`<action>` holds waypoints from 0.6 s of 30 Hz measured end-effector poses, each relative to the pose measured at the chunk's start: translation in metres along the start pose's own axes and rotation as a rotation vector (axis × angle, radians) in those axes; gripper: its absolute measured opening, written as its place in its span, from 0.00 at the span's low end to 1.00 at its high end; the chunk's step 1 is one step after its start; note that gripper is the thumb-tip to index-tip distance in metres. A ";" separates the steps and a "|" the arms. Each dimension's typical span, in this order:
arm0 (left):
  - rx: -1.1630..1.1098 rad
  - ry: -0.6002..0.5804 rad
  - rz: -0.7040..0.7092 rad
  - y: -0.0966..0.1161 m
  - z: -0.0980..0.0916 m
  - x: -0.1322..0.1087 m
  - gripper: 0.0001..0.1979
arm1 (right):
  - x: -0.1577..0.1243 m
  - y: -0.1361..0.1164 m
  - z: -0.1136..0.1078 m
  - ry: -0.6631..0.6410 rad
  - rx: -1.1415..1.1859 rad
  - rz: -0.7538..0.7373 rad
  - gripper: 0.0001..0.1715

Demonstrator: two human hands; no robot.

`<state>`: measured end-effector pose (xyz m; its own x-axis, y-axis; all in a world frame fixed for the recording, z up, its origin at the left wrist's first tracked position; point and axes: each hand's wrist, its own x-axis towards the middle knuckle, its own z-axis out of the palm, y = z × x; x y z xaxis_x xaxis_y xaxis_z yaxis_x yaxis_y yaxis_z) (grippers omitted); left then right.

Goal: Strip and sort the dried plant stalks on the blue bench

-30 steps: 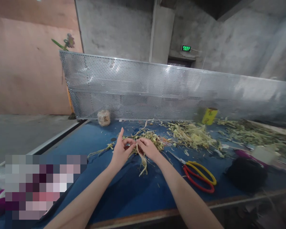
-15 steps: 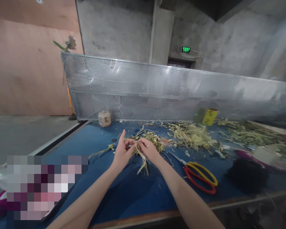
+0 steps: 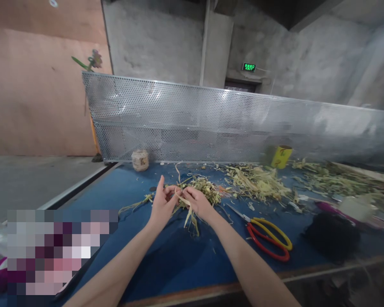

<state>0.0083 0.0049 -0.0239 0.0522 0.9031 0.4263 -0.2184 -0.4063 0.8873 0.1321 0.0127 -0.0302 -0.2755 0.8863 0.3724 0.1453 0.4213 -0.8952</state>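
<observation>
Both hands meet over the middle of the blue tabletop (image 3: 121,264). My left hand (image 3: 163,202) pinches pale dried plant strips (image 3: 189,215) between thumb and fingers, its index finger pointing up. On the other side, my right hand (image 3: 198,202) closes its fingertips on the same strips, close to the left fingertips. Loose strip ends hang below the hands, and one thin end curls up above them. Just behind the hands lies a heap of small greenish dried plant pieces (image 3: 208,187), partly hidden by my right hand.
Red-and-yellow-handled scissors (image 3: 269,238) lie right of my right arm. A larger pile of pale strips (image 3: 259,181) sits behind them, with a yellow tube (image 3: 281,157) beyond. A whitish roll (image 3: 140,160) stands by the perforated metal screen (image 3: 179,115). A black bundle (image 3: 333,234) lies at right.
The thin strip end above the hands now stands more upright and further left. My fingers have shifted slightly left on the strips, both hands still pinching.
</observation>
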 end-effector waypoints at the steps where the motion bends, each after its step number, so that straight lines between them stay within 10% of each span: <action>1: -0.012 0.006 0.004 0.000 0.000 0.000 0.44 | 0.000 0.000 0.000 0.000 -0.010 -0.016 0.16; 18: 0.080 -0.060 0.059 0.000 -0.001 -0.001 0.45 | -0.001 -0.004 -0.001 -0.013 0.091 0.054 0.17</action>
<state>0.0076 0.0041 -0.0247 0.0999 0.8684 0.4856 -0.1444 -0.4703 0.8706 0.1326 0.0098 -0.0269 -0.2819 0.9045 0.3201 0.0731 0.3529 -0.9328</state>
